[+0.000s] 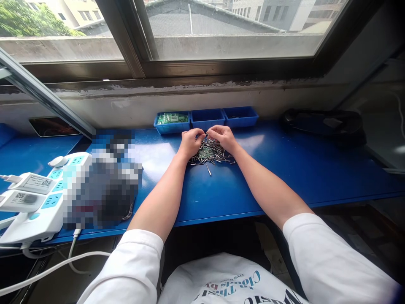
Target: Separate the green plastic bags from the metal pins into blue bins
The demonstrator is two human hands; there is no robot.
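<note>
My left hand (191, 142) and my right hand (222, 136) meet above a pile of thin metal pin-like pieces (214, 153) on the blue table. The fingers of each are closed in a pinch, with the fingertips close together. Something small and dark shows between them, too tiny to name. Green pieces (206, 151) lie among the metal ones, partly covered. One loose pin-like piece (209, 170) rests apart at the pile's near side. My hands hide part of the pile's left and right edges.
Behind the pile stand three joined blue bins: the left bin (173, 128) holds green items, the middle bin (207, 124) and right bin (242, 121) adjoin it. A white power strip (68, 175) with plugs and a blurred-out object (107, 185) are left. A black bag-like object (325, 126) lies right.
</note>
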